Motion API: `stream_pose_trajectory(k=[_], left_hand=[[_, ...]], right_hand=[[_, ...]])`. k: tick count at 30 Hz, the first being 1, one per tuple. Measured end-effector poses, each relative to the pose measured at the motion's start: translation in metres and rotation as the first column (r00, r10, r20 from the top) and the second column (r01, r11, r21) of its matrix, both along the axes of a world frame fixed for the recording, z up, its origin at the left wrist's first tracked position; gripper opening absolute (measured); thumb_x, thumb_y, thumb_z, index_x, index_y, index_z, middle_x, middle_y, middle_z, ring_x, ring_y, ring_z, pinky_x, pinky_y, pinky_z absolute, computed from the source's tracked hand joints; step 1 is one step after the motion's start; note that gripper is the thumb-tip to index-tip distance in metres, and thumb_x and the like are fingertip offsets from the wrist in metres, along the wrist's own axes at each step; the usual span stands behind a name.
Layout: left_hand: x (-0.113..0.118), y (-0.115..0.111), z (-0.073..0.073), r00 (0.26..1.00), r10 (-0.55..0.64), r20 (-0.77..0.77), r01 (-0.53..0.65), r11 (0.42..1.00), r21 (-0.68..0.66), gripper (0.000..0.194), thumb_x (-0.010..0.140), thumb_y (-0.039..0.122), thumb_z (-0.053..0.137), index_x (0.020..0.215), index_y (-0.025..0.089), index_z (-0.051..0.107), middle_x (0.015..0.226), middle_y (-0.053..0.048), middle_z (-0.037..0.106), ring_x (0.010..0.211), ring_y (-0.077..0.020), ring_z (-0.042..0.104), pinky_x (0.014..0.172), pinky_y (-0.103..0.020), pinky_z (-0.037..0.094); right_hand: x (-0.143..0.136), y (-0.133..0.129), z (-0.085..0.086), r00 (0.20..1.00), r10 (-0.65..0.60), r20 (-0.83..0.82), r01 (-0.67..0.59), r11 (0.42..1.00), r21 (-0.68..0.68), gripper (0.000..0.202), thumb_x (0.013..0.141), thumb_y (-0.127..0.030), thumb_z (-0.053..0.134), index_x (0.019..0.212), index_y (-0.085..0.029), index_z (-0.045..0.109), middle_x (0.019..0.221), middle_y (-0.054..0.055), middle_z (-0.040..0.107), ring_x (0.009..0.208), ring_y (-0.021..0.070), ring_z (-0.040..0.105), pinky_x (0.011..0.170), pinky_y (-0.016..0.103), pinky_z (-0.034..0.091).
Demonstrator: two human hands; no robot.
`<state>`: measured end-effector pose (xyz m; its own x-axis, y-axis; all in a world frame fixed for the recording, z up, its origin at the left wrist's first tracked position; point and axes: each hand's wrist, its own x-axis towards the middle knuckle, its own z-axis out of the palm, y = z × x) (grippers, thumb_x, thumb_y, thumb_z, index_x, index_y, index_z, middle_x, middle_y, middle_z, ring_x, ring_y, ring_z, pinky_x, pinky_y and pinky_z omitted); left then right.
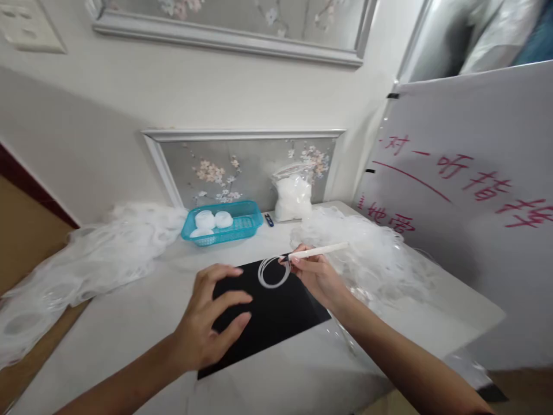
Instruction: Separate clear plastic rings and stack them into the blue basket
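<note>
My right hand [317, 276] grips a white pen-like tool [324, 249] with a dark tip, which points left. A coiled ring of thin white tubing [274, 286] is at its fingertips, above the back part of a black sheet [263, 323]. Whether the fingers also pinch the ring is hard to tell. My left hand [216, 314] hovers over the left side of the sheet, fingers spread and curved, holding nothing.
A blue basket [248, 231] with white round pieces stands at the back, beside a small dark blue object [269, 220] and a clear bag of white material [294, 196]. Piles of translucent rings lie left [108, 248] and right [367, 248]. A whiteboard [453, 230] stands right.
</note>
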<state>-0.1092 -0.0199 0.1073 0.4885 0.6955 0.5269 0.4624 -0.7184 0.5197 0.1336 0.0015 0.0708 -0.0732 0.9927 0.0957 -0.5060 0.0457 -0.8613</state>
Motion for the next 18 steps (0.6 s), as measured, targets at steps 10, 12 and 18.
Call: stream_pose_trajectory(k=[10, 12, 18], left_hand=[[-0.003, 0.049, -0.012, 0.939, 0.229, 0.257, -0.022, 0.784, -0.62, 0.045, 0.092, 0.056, 0.049, 0.084, 0.022, 0.078, 0.138, -0.004, 0.053, 0.13, -0.0281, 0.043, 0.113, -0.037, 0.027], [-0.005, 0.051, -0.013, 0.912, 0.259, 0.319, 0.036, 0.722, -0.691, 0.04, 0.09, 0.054, 0.054, 0.086, 0.022, 0.078, 0.138, -0.005, 0.054, 0.133, -0.0285, 0.041, 0.113, -0.037, 0.028], [-0.001, 0.057, -0.017, 0.774, 0.397, 0.494, 0.293, 0.467, -0.834, 0.024, 0.084, 0.043, 0.067, 0.089, 0.022, 0.078, 0.123, -0.006, 0.065, 0.133, -0.0274, 0.042, 0.11, -0.036, 0.032]], right_hand=[[-0.052, 0.034, 0.01, 0.952, 0.302, 0.055, -0.3, 0.953, -0.042, 0.019, 0.073, -0.032, 0.08, 0.073, -0.02, 0.065, 0.071, -0.001, 0.065, 0.075, 0.0145, 0.058, 0.075, 0.029, 0.042], [-0.057, 0.041, 0.008, 0.938, 0.336, 0.087, -0.333, 0.942, -0.051, 0.02, 0.073, -0.033, 0.08, 0.075, -0.02, 0.065, 0.075, 0.0, 0.068, 0.076, 0.0151, 0.06, 0.074, 0.029, 0.042], [-0.069, 0.055, 0.004, 0.886, 0.394, 0.246, -0.409, 0.912, 0.015, 0.018, 0.077, -0.034, 0.076, 0.075, -0.02, 0.065, 0.077, 0.001, 0.067, 0.082, 0.0171, 0.062, 0.08, 0.032, 0.046]])
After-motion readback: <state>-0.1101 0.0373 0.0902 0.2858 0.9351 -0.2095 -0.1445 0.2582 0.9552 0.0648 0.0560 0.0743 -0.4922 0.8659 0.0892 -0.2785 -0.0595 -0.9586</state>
